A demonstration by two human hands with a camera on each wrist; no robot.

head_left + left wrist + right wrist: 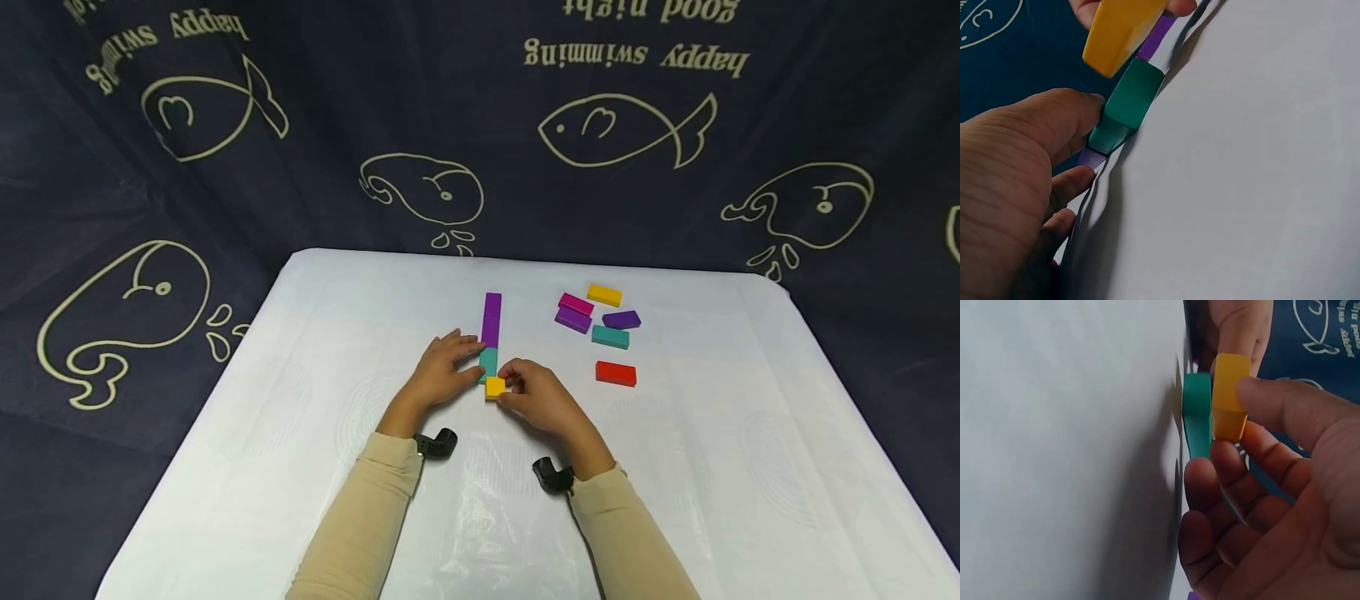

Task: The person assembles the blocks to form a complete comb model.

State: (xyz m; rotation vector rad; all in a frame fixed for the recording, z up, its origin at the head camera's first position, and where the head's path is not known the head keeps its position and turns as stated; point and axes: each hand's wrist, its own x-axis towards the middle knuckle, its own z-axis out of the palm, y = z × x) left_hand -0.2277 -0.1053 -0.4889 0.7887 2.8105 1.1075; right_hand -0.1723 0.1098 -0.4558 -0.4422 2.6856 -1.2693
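A row of blocks runs away from me down the middle of the table: purple blocks (491,319) at the far end and a teal block (487,363) at the near end. My left hand (442,372) lies along the row's left side, its thumb and index finger touching the teal block. In the left wrist view, the thumb rests against that block's side. My right hand (542,396) pinches a yellow block (1230,394) between thumb and fingertips. It holds the yellow block just above the near end of the teal one.
Loose blocks lie to the right of the row: a red block (616,373), a teal one, purple ones, a magenta block (576,304) and a second yellow block (604,294). A white cloth covers the table (300,333). Behind it hangs a dark printed curtain (420,83).
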